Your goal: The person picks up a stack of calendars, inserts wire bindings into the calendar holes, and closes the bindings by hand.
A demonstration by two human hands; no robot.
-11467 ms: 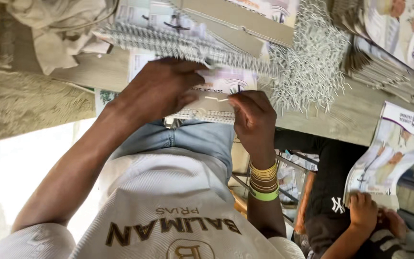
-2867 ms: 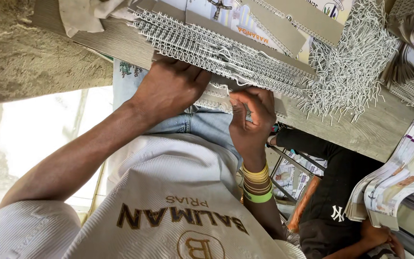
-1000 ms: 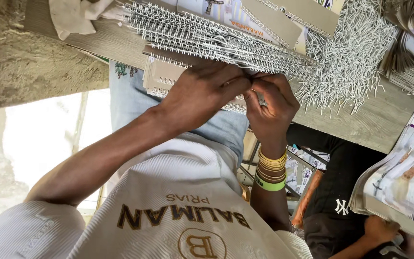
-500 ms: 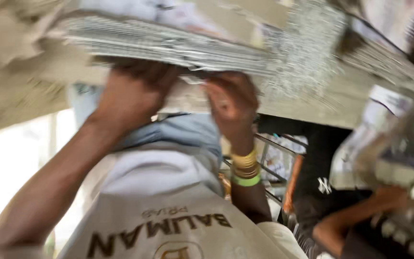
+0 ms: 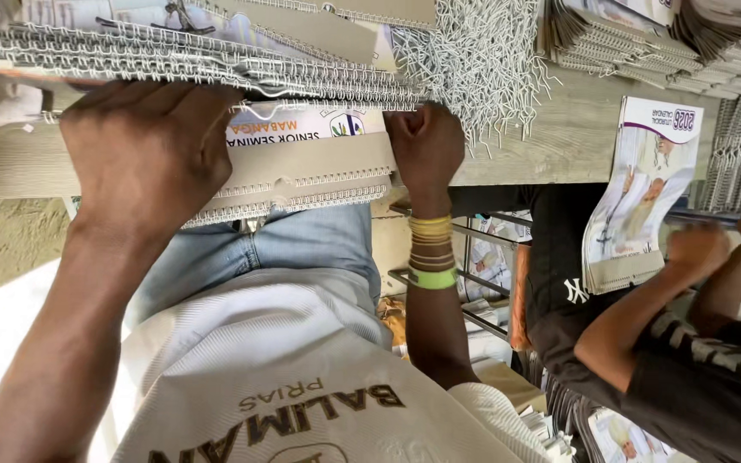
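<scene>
1. A wire-bound calendar point(image 5: 302, 171) lies at the near edge of a wooden table point(image 5: 559, 137), with its pale cardboard strip and metal binding turned toward the person.
2. The left hand point(image 5: 143, 150) rests flat on the calendar's left end, fingers spread over the binding and pressing it down; it is not curled around anything.
3. The right hand point(image 5: 426, 146) grips the calendar's right end, thumb and fingers closed on the corner where the binding stops.
4. Stacked bangles point(image 5: 431, 249), yellow, brown and green, sit on the right wrist just below the calendar.
5. Just beyond the calendar, farther onto the table, lies a stack of bound calendars point(image 5: 182, 51) with its wire spines facing the person.
6. To the right of the calendar, a loose heap of white binding wires point(image 5: 482, 60) is piled on the table.
7. Well to the right of the calendar, a co-worker's hand point(image 5: 696, 249) holds another printed calendar point(image 5: 645, 189) upright against the table edge.
8. Further piles of calendars point(image 5: 628, 39) sit at the table's far right corner.
</scene>
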